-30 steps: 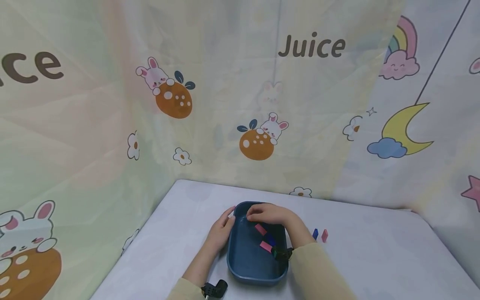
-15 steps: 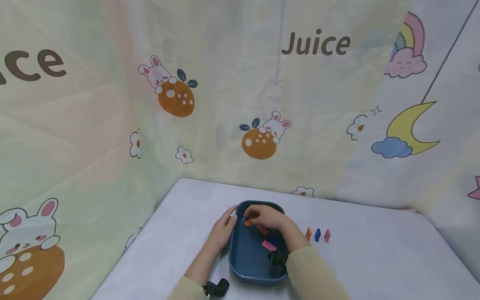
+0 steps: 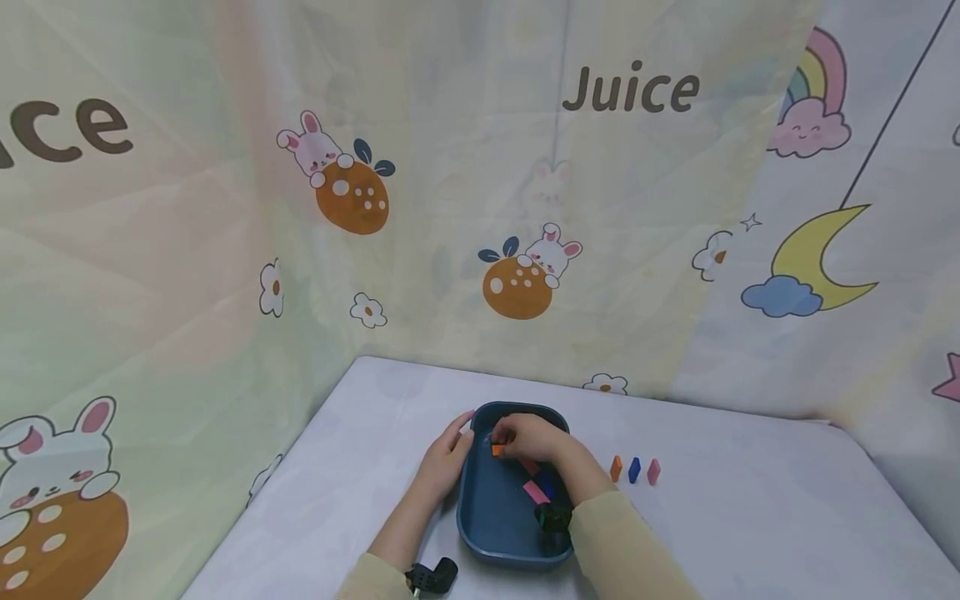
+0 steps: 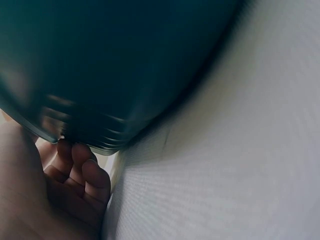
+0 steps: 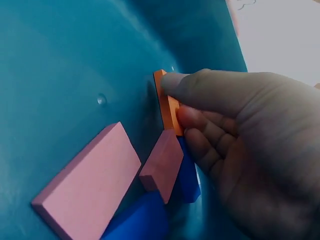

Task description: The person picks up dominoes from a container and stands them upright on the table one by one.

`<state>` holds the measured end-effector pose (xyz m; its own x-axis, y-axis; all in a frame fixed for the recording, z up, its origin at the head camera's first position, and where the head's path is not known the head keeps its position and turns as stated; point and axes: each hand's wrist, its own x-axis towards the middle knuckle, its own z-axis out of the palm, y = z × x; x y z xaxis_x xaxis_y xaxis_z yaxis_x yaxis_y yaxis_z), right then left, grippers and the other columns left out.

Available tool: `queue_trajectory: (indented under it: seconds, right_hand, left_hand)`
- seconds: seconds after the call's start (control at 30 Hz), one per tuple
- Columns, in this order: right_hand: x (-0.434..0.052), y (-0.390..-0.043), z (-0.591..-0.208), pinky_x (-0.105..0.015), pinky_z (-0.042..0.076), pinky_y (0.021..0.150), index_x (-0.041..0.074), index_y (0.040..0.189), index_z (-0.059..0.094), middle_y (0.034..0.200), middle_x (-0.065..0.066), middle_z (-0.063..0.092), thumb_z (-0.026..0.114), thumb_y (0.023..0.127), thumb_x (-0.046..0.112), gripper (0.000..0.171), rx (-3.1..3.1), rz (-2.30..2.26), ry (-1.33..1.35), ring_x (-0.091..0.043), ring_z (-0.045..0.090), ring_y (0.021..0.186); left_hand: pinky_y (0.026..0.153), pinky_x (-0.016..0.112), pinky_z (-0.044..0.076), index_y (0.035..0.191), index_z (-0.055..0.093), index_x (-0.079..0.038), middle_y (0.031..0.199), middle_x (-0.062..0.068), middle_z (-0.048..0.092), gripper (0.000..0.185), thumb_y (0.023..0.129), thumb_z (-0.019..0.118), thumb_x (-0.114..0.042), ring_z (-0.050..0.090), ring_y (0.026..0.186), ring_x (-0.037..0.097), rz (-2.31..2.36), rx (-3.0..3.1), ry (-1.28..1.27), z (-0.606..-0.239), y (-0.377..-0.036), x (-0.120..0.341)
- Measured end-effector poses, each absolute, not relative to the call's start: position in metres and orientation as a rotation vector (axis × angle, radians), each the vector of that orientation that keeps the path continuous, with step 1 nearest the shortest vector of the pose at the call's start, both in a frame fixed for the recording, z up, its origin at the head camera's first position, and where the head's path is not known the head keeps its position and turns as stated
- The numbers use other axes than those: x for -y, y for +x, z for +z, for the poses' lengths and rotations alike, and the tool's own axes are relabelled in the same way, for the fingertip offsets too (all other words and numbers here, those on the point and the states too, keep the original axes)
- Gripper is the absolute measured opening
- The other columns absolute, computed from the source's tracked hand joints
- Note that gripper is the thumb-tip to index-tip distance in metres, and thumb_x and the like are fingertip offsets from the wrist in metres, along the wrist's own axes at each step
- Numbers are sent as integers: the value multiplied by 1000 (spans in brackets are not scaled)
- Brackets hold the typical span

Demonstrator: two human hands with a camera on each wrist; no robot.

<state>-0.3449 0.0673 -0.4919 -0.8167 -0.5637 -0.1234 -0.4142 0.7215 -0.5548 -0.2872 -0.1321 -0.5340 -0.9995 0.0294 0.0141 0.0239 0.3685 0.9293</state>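
Observation:
A deep blue plastic tray (image 3: 480, 525) stands on the table. My left hand (image 3: 444, 458) holds its far left side, fingers curled against the outer wall (image 4: 125, 60) in the left wrist view. Inside the tray, my right hand (image 3: 536, 437) pinches an orange block (image 5: 170, 107) between thumb and fingers. Just beside it in the right wrist view lie a large-looking pink block (image 5: 92, 185), a smaller-looking pink block (image 5: 164, 162), a blue block (image 5: 142, 217) and another blue block (image 5: 188, 175), partly hidden.
Right of the tray, an orange block (image 3: 617, 468), a blue block (image 3: 634, 470) and a pink block (image 3: 654, 472) stand in a row on the white table (image 3: 750, 517). A printed fabric curtain (image 3: 427, 250) rises behind and at the left.
An orange block now shows in my right fingers; none was visible there a second ago. The right wrist shifted slightly left, uncovering the orange block in the row. The left hand holds still.

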Motion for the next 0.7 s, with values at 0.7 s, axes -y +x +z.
queue_trajectory:
  seconds: [0.7]
  right_hand:
    - [-66, -345, -493, -27, 51, 71, 21, 99, 70, 89, 8, 61, 71, 90, 21, 9, -2693, -596, -912, -8, 58, 71]
  left_hand:
    - [68, 34, 40, 144, 47, -40, 86, 3, 56, 44, 101, 46, -50, 53, 76, 19, 1764, -2606, 78, -536, -289, 134]
